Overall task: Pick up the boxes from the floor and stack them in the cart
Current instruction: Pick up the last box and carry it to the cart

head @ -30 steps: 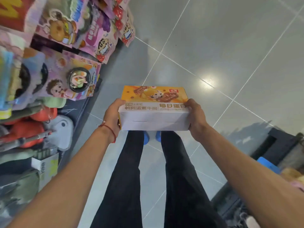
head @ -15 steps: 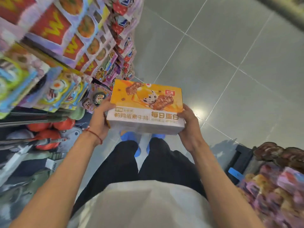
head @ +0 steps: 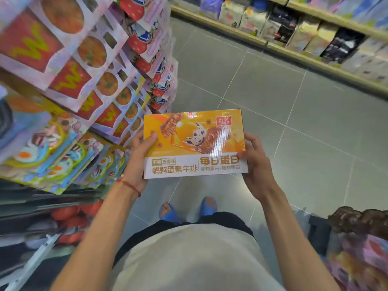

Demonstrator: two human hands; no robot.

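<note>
Box [head: 194,143]: flat printed carton, orange top, white band along the near edge, glossy film catching glare. Held well off the floor [head: 262,91], top face toward the camera, in the aisle above and ahead of the feet [head: 189,208]. Just beside the display rack [head: 69,85] at left; cannot tell if touching.

Left grip [head: 137,158] closed on the left short end, thumb on the top face by the left edge, fingers hidden underneath. Right grip [head: 255,164] closed on the right short end, thumb on top near the near-right corner, fingers curled round the side edge. Box spans between the two, roughly centred, long edges free.

Handling, as judgement: probably light to moderate, no visible strain in the arms. Stiff cardboard, keeps shape, fine to squeeze at the ends. Film likely slippery, so safer supported from below than pinched on the faces. Probably not fragile, though corners could dent. Best hold: the two short ends as now.

Cart [head: 318,232] likely the dark frame at lower right, loaded with blurred packs. Well apart from the box, lower and to the right. Calls for a turn right and a flat set-down.
</note>
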